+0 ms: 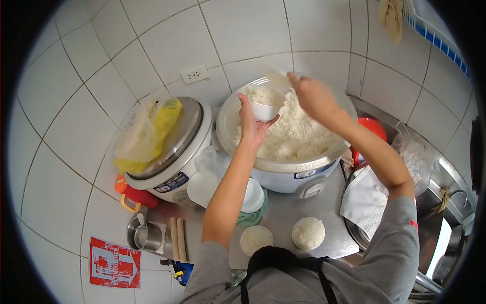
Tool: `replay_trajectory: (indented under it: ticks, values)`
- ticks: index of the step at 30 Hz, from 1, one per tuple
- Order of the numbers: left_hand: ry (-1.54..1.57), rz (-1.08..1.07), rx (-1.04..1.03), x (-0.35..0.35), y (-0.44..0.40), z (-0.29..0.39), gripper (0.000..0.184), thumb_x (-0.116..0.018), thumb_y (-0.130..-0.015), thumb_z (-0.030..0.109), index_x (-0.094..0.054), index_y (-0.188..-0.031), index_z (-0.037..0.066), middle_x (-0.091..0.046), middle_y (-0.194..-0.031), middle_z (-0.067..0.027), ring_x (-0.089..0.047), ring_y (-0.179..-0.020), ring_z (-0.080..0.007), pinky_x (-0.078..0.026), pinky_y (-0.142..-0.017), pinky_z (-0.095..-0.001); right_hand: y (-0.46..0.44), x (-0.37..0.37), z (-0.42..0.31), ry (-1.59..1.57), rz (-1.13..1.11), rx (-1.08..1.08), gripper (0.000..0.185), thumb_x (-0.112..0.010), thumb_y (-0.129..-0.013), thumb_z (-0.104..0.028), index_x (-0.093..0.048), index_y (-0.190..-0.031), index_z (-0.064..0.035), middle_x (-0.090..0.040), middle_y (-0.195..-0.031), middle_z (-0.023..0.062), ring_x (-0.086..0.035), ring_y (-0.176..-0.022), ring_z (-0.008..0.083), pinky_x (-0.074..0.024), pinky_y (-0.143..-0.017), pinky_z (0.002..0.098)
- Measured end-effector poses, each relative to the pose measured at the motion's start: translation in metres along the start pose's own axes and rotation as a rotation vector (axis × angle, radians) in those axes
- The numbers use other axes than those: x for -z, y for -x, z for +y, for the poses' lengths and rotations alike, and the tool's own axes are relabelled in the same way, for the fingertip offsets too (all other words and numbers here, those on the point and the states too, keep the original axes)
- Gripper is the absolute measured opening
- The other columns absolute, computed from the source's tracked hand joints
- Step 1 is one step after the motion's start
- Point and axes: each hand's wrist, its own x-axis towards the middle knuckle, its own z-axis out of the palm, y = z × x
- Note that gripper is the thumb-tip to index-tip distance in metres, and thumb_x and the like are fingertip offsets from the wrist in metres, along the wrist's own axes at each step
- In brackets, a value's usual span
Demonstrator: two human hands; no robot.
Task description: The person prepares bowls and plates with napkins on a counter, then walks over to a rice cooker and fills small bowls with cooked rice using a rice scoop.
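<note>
My left hand [254, 124] grips a white bowl [264, 112] heaped with cooked rice, fingers under it and thumb on its side. It is held over the near-left part of a large open rice cooker [283, 166] full of loose white rice [298, 133]. My right hand [315, 96] is closed around a pale rice paddle [277, 77], whose blade is blurred and lies just above the bowl. Two bowls of rice stand on the steel counter close to my body, a left bowl [256, 240] and a fuller right bowl [308, 233].
A second, lidded rice cooker [205, 124] at left carries a yellow plastic bag [159, 134]. Stacked white bowls [252, 196] sit between the cookers. Metal pots [147, 235] hang at lower left. A red container [372, 130], white cloth [363, 200] and sink [430, 230] are at right.
</note>
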Motion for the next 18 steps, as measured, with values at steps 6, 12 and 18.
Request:
replay_trajectory:
  ticks: [6,12,18]
  values:
    - [0.01,-0.123,-0.038,-0.009,0.005,0.005,0.084,-0.031,-0.077,0.074,-0.028,-0.131,0.01,-0.038,-0.128,-0.0132,-0.042,-0.116,-0.0285,-0.042,-0.09,-0.051,0.003,0.004,-0.007,-0.014,-0.146,0.0,0.031,-0.046,-0.076,-0.002,-0.048,-0.107,-0.0003,-0.06,-0.075,0.0221,-0.059,-0.068,0.0383,-0.0473,-0.057,0.0463]
    - [0.007,-0.135,-0.089,-0.016,0.012,0.012,0.086,-0.03,-0.076,0.075,-0.026,-0.133,0.01,-0.036,-0.13,-0.0133,-0.042,-0.116,-0.0295,-0.041,-0.091,-0.0512,-0.002,0.017,-0.011,-0.014,-0.071,0.013,0.029,-0.045,-0.077,-0.002,-0.051,-0.105,-0.0013,-0.059,-0.073,0.0233,-0.06,-0.069,0.0381,-0.0475,-0.06,0.0467]
    - [0.12,-0.098,-0.015,-0.01,0.01,0.01,0.087,-0.03,-0.075,0.076,-0.025,-0.133,0.011,-0.035,-0.132,-0.0137,-0.04,-0.118,-0.031,-0.039,-0.092,-0.0527,-0.008,0.025,-0.009,-0.064,-0.169,-0.052,0.028,-0.043,-0.08,-0.005,-0.055,-0.105,-0.0031,-0.06,-0.076,0.0238,-0.061,-0.072,0.0364,-0.0482,-0.063,0.0462]
